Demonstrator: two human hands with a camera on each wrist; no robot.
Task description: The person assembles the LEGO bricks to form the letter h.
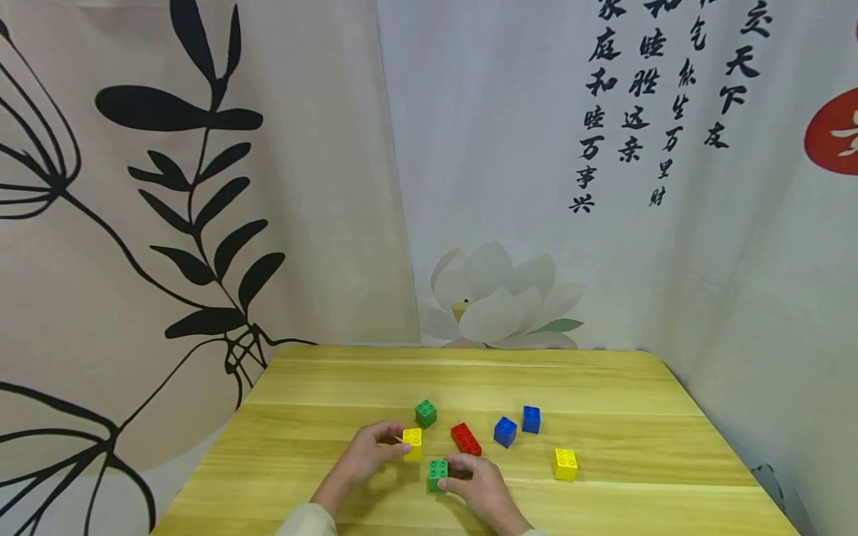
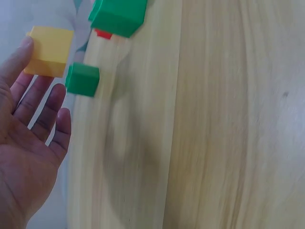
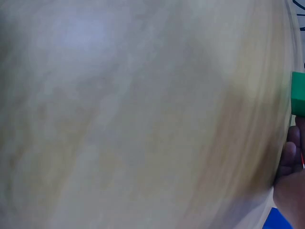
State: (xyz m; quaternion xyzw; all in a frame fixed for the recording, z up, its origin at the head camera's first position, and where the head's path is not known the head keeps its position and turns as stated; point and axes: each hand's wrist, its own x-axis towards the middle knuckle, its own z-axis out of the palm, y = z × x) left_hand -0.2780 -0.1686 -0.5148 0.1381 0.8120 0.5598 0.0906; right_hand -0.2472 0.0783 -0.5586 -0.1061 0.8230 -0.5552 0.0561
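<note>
My left hand pinches a yellow block between thumb and fingers; in the left wrist view this yellow block sits at the fingertips. Close to its right, my right hand grips a green studded block by its right side. That green block shows only at the right edge of the right wrist view. Behind the yellow block stands another green block. A red block, longer than the others, lies just beyond the right hand.
Two blue blocks stand close together right of the red one. Farther right is a second yellow block. The wooden table ends at a hanging cloth printed with plants and writing.
</note>
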